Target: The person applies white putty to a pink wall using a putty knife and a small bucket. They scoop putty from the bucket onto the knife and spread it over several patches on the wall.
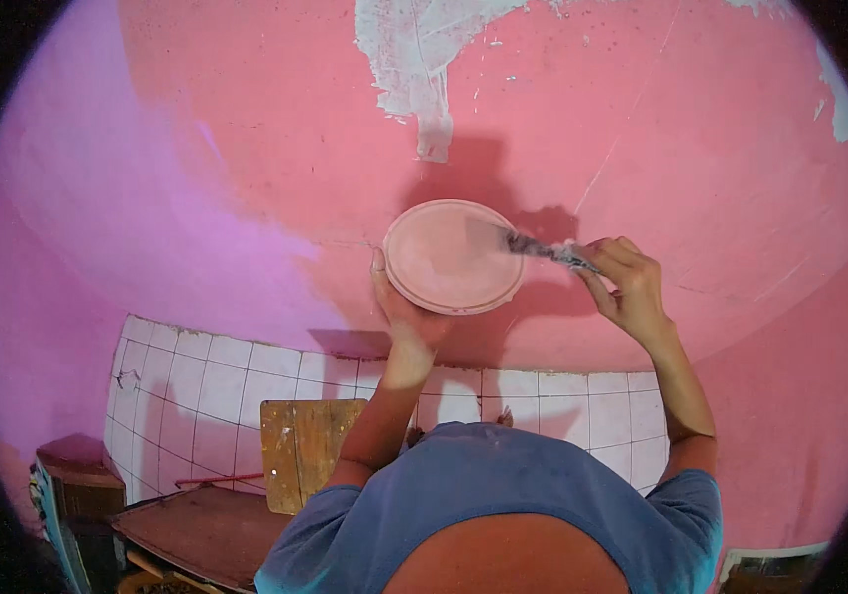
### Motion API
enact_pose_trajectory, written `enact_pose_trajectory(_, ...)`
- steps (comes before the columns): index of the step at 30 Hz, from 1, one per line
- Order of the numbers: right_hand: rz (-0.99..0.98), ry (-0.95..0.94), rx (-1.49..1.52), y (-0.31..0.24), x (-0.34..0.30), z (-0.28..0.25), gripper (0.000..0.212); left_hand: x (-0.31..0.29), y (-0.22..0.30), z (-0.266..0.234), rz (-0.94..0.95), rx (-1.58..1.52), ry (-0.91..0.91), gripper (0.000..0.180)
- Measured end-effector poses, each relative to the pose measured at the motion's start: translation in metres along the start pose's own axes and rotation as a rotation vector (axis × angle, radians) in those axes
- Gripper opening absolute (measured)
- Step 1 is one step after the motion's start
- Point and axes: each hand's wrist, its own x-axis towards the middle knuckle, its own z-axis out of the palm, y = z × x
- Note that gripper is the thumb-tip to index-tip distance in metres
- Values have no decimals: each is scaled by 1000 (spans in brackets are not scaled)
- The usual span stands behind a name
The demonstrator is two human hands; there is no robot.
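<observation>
A pale round lid [414, 265] is held in front of the pink wall [592, 109], its broad face turned up toward the head. It is gripped from the near left side by the left hand [402, 315]: the thumb is laid against the left rim, while the other fingers are mostly hidden beneath. A putty knife [538, 247] is pinched toward the handle end between the thumb and fingers of the right hand [630, 284], well apart from the left hand. The knife's long axis is pointed from the right hand leftward and slightly up, so that the blurred blade is carried over the right half of the lid; whether the face is touched cannot be told. The lid is nearer to the left hand. Beyond its far rim, a white patch [409, 59] is seen on the wall.
</observation>
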Motion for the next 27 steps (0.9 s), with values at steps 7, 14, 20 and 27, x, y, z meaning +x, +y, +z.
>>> enact_pose_trajectory(7, -114, 16, -32, -2, 11, 1, 24, 3, 4, -2, 8, -24, 36, 67)
enact_pose_trajectory(14, -74, 107, 47, 2, 19, 8, 22, 9, 6, -7, 53, 6, 43, 74)
enact_pose_trajectory(20, 2, 8, 71, 4, 23, 12, 18, 9, 15, -3, 10, -48, 31, 67)
enact_pose_trajectory(27, 22, -37, 148, 3, 25, 14, 17, 12, 13, -9, 7, 3, 47, 68)
